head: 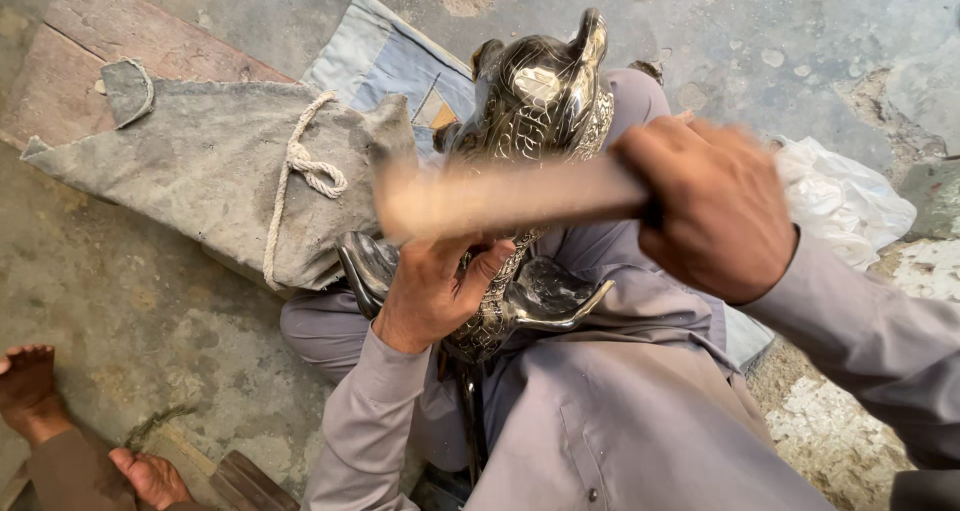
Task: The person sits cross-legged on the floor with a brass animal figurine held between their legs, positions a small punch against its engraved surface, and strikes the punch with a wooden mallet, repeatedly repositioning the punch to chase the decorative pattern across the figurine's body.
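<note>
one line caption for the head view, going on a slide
Seated person's left hand steadies an engraved dark metal vessel on the lap while the right hand swings a blurred wooden handle across it.

place: floor-level craft workshop | signs: bare stained concrete floor (130,311); engraved metal vessel (540,101); worn grey cloth (210,171)

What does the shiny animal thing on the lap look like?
Look at the grey-clothed lap in the middle. Resting there, steadied by the left hand, is a dark, glossy metal figure covered in fine engraved patterns. Nothing else nearby shines; the cloth beside it is dull grey.
</note>
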A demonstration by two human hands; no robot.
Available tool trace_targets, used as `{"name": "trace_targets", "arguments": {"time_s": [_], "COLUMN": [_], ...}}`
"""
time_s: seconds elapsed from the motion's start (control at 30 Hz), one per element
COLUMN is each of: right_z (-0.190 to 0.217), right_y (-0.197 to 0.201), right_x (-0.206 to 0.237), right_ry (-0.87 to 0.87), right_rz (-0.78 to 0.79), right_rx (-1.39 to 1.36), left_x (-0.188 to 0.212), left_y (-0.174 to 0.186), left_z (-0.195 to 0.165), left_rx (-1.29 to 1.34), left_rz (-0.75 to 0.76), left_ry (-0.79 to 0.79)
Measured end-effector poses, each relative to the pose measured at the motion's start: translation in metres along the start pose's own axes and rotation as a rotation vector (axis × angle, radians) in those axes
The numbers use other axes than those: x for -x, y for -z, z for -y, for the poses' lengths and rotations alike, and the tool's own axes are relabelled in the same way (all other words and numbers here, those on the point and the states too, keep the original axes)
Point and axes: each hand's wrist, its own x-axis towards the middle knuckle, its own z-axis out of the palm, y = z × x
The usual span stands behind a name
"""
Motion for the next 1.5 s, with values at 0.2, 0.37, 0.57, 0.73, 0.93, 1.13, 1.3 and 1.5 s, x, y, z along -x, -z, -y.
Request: {"name": "trace_targets", "arguments": {"time_s": [0.2,0.37,0.57,0.73,0.93,1.13,1.3,1.5], "right_z": [-0.011,-0.012,-0.008,-0.006,0.011,0.008,-0.019,-0.047], "right_y": [0.000,0.004,0.004,0.015,0.031,0.017,0.022,-0.013], "right_x": [0.005,0.006,0.009,0.003,-0.001,0.000,0.025,0.042], "right_ry": [0.022,0.041,0.063,-0.065,-0.004,-0.108,-0.218,-0.465], "right_rz": [0.006,-0.035,-0.049,0.201,-0.040,0.233,0.006,-0.117], "right_rx": [-0.105,-0.058,0.070,0.496,-0.432,0.590,0.083,-0.559], "left_x": [-0.001,-0.007,-0.006,-0.006,-0.011,-0.009,0.009,0.018], "left_y": [0.004,0.004,0.005,0.007,0.006,0.007,0.018,0.020], "left_z": [-0.002,-0.005,-0.004,-0.001,-0.003,-0.003,-0.009,-0.021], "left_rx": [-0.018,0.057,0.117,0.023,0.083,0.121,0.166,0.024], "left_rz": [0.001,-0.002,-0.019,0.086,0.006,0.062,-0.286,-0.413], "left_ry": [-0.017,-0.050,-0.063,0.091,-0.018,0.043,0.142,0.245]}}
